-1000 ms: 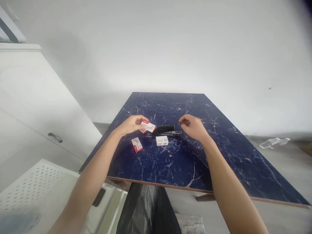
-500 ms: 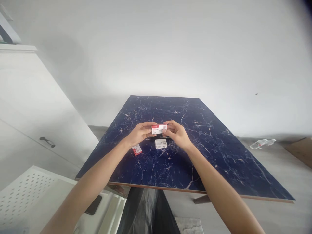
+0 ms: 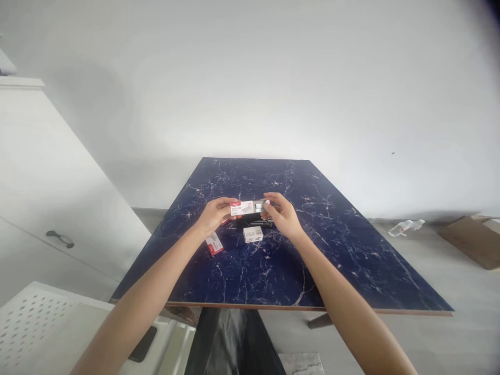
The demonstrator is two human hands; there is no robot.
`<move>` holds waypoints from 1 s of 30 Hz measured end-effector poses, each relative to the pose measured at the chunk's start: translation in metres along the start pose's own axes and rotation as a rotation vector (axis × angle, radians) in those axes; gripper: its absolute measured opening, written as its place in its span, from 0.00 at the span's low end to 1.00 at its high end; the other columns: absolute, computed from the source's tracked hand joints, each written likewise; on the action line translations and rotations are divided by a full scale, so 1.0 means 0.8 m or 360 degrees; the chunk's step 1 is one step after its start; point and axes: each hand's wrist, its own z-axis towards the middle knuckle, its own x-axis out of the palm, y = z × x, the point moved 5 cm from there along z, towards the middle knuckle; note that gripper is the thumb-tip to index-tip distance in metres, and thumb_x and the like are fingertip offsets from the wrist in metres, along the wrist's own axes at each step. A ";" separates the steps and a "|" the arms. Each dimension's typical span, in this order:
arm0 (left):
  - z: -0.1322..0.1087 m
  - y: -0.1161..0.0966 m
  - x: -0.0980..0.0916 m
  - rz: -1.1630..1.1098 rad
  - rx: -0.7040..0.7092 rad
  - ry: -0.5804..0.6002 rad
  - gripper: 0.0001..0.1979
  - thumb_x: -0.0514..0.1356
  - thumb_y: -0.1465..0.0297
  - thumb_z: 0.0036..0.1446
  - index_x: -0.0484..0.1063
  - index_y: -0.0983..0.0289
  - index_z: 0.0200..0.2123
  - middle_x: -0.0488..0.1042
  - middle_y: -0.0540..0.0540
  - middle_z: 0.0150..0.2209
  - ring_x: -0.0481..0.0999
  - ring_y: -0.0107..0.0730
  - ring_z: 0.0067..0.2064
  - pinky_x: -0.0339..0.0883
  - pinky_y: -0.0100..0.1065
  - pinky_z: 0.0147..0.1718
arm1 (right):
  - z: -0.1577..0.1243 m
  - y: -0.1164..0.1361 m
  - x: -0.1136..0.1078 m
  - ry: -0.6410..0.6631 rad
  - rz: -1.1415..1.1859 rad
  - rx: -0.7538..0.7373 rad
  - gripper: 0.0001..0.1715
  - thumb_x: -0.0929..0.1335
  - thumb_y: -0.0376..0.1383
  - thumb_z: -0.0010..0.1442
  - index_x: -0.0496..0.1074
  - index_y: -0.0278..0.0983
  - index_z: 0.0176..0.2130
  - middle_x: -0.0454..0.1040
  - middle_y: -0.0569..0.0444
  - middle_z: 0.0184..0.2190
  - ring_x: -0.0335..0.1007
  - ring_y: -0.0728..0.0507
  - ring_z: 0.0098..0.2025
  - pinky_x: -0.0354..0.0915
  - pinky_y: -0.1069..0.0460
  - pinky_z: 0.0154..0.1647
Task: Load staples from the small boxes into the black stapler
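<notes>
Just left of frame centre, the left hand (image 3: 213, 216) pinches the left end of a small white-and-red cardboard box (image 3: 242, 208), fingers (image 3: 224, 203) narrowed on it above the dark blue marbled tabletop (image 3: 332, 250). The right hand (image 3: 283, 214) grips the box's right end, fingers close together. Beneath lie a red-and-white packet (image 3: 214, 243), a black stapler (image 3: 255, 223) and a white packet (image 3: 253, 234), all well apart from the tabletop's near and right edges.

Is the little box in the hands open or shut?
Partly open: a grey inner tray sticks out of the red-and-white box toward the right hand. Contents too small to tell.
</notes>
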 end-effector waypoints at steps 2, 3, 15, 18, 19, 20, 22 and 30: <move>0.000 0.001 -0.001 0.0030 -0.0010 -0.0010 0.16 0.74 0.66 0.46 0.81 0.65 0.39 0.82 0.59 0.39 0.82 0.36 0.37 0.74 0.30 0.31 | -0.004 0.010 0.000 -0.0018 -0.0337 -0.0191 0.16 0.65 0.45 0.66 0.71 0.43 0.51 0.74 0.48 0.52 0.78 0.43 0.38 0.77 0.46 0.42; 0.000 0.001 0.000 0.0038 -0.0011 -0.0009 0.15 0.73 0.67 0.46 0.81 0.65 0.39 0.82 0.59 0.38 0.82 0.36 0.36 0.73 0.30 0.30 | -0.006 0.016 0.000 -0.0021 -0.0519 -0.0300 0.14 0.64 0.43 0.67 0.73 0.42 0.49 0.73 0.47 0.54 0.77 0.42 0.41 0.76 0.46 0.44; -0.005 0.002 0.011 0.0000 -0.0044 0.0202 0.11 0.69 0.67 0.52 0.81 0.64 0.40 0.81 0.60 0.46 0.80 0.39 0.45 0.76 0.32 0.36 | -0.009 0.030 -0.002 0.0160 -0.1108 -0.0664 0.14 0.62 0.38 0.70 0.75 0.42 0.46 0.75 0.47 0.52 0.73 0.40 0.51 0.69 0.46 0.52; -0.008 0.000 0.017 -0.0035 -0.0013 0.0230 0.12 0.66 0.65 0.57 0.80 0.63 0.43 0.81 0.60 0.48 0.80 0.42 0.48 0.77 0.34 0.39 | -0.008 0.030 -0.001 0.0197 -0.1108 -0.0628 0.13 0.60 0.36 0.71 0.72 0.41 0.46 0.75 0.46 0.49 0.72 0.39 0.51 0.68 0.46 0.52; -0.009 0.000 0.018 -0.0034 -0.0013 0.0239 0.13 0.65 0.63 0.58 0.80 0.63 0.43 0.80 0.60 0.49 0.80 0.42 0.49 0.77 0.35 0.40 | -0.008 0.030 -0.001 0.0198 -0.1084 -0.0601 0.12 0.60 0.36 0.71 0.71 0.40 0.46 0.76 0.45 0.48 0.73 0.39 0.50 0.68 0.46 0.51; -0.010 0.000 0.020 -0.0017 -0.0020 0.0245 0.13 0.65 0.63 0.58 0.80 0.63 0.44 0.80 0.61 0.49 0.79 0.43 0.50 0.78 0.36 0.42 | -0.008 0.030 0.000 0.0189 -0.1033 -0.0565 0.10 0.60 0.37 0.70 0.70 0.40 0.46 0.76 0.45 0.48 0.73 0.39 0.49 0.68 0.46 0.50; -0.010 0.003 0.023 0.0032 -0.0036 0.0230 0.14 0.68 0.64 0.56 0.79 0.64 0.44 0.80 0.61 0.48 0.79 0.42 0.50 0.78 0.38 0.44 | -0.008 0.028 0.000 0.0139 -0.0820 -0.0457 0.08 0.61 0.39 0.70 0.67 0.41 0.44 0.76 0.46 0.49 0.74 0.40 0.48 0.68 0.46 0.49; -0.008 0.004 0.029 -0.0122 0.0033 0.0079 0.14 0.71 0.69 0.52 0.77 0.65 0.42 0.80 0.58 0.45 0.79 0.40 0.50 0.77 0.44 0.51 | 0.002 0.023 -0.005 -0.0207 0.0290 -0.0183 0.16 0.62 0.51 0.68 0.56 0.43 0.39 0.74 0.46 0.56 0.74 0.42 0.52 0.69 0.46 0.52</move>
